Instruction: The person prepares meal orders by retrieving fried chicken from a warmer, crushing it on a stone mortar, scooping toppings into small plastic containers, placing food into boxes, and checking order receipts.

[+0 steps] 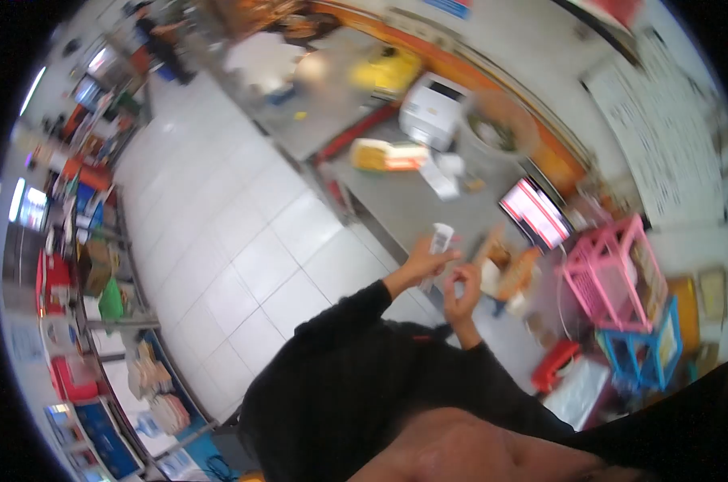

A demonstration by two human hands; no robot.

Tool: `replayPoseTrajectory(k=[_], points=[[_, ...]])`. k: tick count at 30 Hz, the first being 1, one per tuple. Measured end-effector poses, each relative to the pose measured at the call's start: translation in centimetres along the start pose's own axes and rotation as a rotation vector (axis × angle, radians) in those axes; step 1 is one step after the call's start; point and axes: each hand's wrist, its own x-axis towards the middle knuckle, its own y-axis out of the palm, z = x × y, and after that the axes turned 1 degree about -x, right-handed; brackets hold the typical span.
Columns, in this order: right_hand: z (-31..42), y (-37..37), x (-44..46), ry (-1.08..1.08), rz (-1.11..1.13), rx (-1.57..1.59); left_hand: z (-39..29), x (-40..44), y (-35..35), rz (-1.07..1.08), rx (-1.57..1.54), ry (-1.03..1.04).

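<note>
My left hand [422, 262] is closed on a small white printed slip [442, 238], which sticks up from the fingers over the metal table [468, 210]. Just to the right, my right hand [462, 294] is held close by with its fingers curled and thumb and forefinger together. Whether anything is pinched there is too blurred to tell. Beyond the right hand lie wrapped items in brown and orange [515, 273], whose kind I cannot make out. A tablet-like screen [534, 213] with a pink and white display stands behind them.
A white label printer [434, 111] stands beside a clear tub [504, 128]. A yellow-and-orange pack [388, 156] and a paper strip [440, 178] lie before it. At right are a pink basket [613, 273], a blue basket [643, 345] and a red object [555, 365]. A person [161, 44] stands far off.
</note>
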Motion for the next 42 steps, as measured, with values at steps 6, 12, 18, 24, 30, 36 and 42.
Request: replayPoseTrajectory(k=[6, 12, 18, 24, 30, 36, 42], points=[[4.4, 20.4, 4.1, 0.260, 0.787, 0.303, -3.8, -9.8, -22.8, -0.539, -0.421, 0.029], [-1.2, 28.4, 1.6, 0.531, 1.847, 0.229, -7.2, -12.8, -36.4, -0.650, -0.568, 0.089], [2.9, 36.3, 18.8, 0.577, 2.017, -0.120, -13.8, -4.9, -50.9, -0.554, -0.524, 0.175], [4.7, 51.8, 44.7, 0.171, 1.345, 0.077, -22.8, 2.7, -66.1, -0.530, -0.431, 0.214], [19.2, 69.6, 67.3, -0.298, 0.967, 0.177, -25.4, 1.7, -83.6, -0.760, -0.496, 0.197], [30.2, 88.9, 85.6, -0.866, 0.749, -0.043, -23.2, 3.4, -100.4, -0.999, -0.667, 0.128], [37.7, 108.8, 107.5, -0.871, 0.417, -0.378, -25.6, 11.7, -117.9, -0.874, -0.766, 0.046]])
